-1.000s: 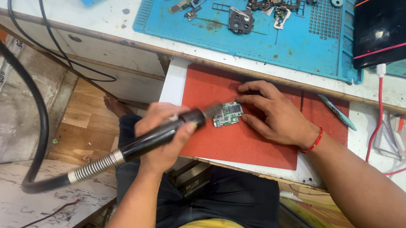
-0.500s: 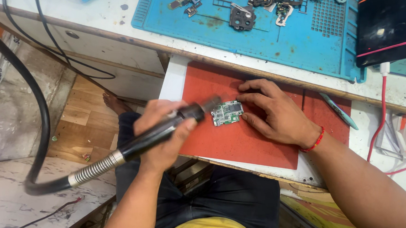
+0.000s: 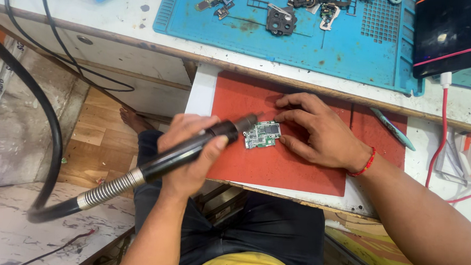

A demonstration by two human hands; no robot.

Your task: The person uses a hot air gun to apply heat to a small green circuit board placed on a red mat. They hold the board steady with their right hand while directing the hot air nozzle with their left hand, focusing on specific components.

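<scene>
At the left of the frame a thick black hose (image 3: 34, 120) loops down and joins a ribbed metal collar, which leads into the hot-air wand (image 3: 194, 147). The left hand (image 3: 191, 155) is closed around that wand, one only, with its nozzle tip just beside the left edge of the circuit board (image 3: 262, 134). The one board, small and green, lies flat on the red mat (image 3: 269, 168) in the middle of the frame. The right hand (image 3: 320, 131) rests on the mat with fingers spread, fingertips touching the board's top and right edges, gripping nothing.

As I judge it, the risks are these: the nozzle is close to the fingertips, so heat could reach them; the board is only pinned by fingertips and could slide; the hose's weight could pull the wand off aim.

Further right lies one teal tool (image 3: 393, 129) on the mat's edge. On the table's upper part sit one blue mat (image 3: 251, 15) with scattered metal parts and one dark tablet (image 3: 448, 28) with a red cable (image 3: 441, 134).
</scene>
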